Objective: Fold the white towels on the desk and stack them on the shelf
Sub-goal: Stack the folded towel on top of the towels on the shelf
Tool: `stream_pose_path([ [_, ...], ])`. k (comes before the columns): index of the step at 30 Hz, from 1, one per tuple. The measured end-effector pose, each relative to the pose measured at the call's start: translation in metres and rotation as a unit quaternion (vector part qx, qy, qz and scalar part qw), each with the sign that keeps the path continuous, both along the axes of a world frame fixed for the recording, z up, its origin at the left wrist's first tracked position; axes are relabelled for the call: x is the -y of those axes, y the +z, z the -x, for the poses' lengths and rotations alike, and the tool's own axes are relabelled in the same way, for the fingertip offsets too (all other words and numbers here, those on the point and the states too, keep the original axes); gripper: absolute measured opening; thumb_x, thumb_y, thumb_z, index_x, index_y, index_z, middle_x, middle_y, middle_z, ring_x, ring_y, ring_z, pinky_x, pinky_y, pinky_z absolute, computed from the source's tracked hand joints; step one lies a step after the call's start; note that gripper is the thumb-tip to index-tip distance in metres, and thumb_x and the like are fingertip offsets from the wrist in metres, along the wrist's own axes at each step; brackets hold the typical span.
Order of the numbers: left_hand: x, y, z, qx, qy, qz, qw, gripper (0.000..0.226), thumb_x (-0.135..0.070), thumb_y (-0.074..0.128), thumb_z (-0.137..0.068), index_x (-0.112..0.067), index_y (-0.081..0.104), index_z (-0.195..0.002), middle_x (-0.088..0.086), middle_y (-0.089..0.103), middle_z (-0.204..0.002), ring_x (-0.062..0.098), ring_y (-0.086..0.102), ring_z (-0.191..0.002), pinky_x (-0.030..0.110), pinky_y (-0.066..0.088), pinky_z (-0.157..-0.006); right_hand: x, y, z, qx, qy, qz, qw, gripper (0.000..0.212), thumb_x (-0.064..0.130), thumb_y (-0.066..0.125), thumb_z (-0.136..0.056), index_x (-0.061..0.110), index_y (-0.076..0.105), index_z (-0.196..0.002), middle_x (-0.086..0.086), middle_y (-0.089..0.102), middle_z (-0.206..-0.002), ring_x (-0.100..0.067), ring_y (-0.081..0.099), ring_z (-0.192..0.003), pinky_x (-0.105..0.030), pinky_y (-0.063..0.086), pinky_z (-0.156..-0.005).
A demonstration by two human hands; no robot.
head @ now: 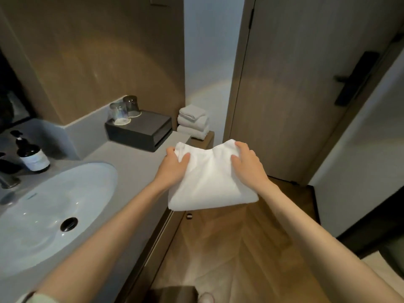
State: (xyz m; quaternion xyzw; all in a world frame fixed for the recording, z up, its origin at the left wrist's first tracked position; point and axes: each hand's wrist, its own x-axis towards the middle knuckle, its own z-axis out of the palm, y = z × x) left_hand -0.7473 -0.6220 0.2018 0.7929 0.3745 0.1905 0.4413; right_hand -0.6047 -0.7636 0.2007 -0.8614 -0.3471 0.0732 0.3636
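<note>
A folded white towel (pixel 209 180) hangs in the air past the right edge of the grey counter (pixel 135 169). My left hand (pixel 175 164) grips its far left side, thumb on top. My right hand (pixel 247 162) grips its far right side the same way. Beyond it, a stack of three folded white towels (pixel 193 122) sits on a small wooden shelf (pixel 208 139) at the counter's end, against the white wall.
A black box (pixel 140 130) with two upturned glasses (pixel 124 109) stands at the back of the counter. A white basin (pixel 50 215) and a dark pump bottle (pixel 32 155) lie to the left. A wooden door (pixel 295 88) stands to the right, wooden floor (pixel 229 248) below.
</note>
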Motion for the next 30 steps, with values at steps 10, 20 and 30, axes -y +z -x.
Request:
stream_pose_path([
  [10, -0.072, -0.016, -0.240, 0.014, -0.014, 0.040, 0.999, 0.055, -0.042, 0.041, -0.096, -0.013, 0.024, -0.140, 0.009, 0.050, -0.132, 0.026, 0.053, -0.112, 0.040, 0.047, -0.090, -0.060, -0.016, -0.232, 0.001, -0.017, -0.019, 1.000, 0.043, 0.031, 0.031, -0.100, 0.028, 0.025, -0.143, -0.007, 0.039, -0.143, -0.022, 0.049, -0.115, -0.032, 0.037, -0.088],
  [20, -0.131, -0.017, -0.423, 0.033, 0.042, 0.047, 0.997, 0.049, -0.036, 0.038, -0.099, -0.011, 0.025, -0.139, 0.007, 0.054, -0.126, 0.017, 0.051, -0.095, 0.029, 0.040, -0.076, -0.137, -0.016, -0.433, -0.029, 0.055, -0.009, 0.998, 0.045, 0.028, 0.030, -0.101, 0.025, 0.024, -0.146, -0.007, 0.037, -0.146, -0.025, 0.042, -0.126, -0.040, 0.035, -0.102],
  [30, -0.183, -0.046, -0.571, 0.057, 0.208, 0.092, 0.972, 0.052, -0.036, 0.038, -0.098, -0.012, 0.023, -0.142, 0.000, 0.051, -0.114, 0.018, 0.052, -0.098, 0.030, 0.042, -0.079, -0.248, -0.035, -0.621, -0.049, 0.215, 0.027, 0.975, 0.045, 0.025, 0.032, -0.101, 0.027, 0.026, -0.146, -0.009, 0.041, -0.140, -0.025, 0.045, -0.121, -0.031, 0.035, -0.092],
])
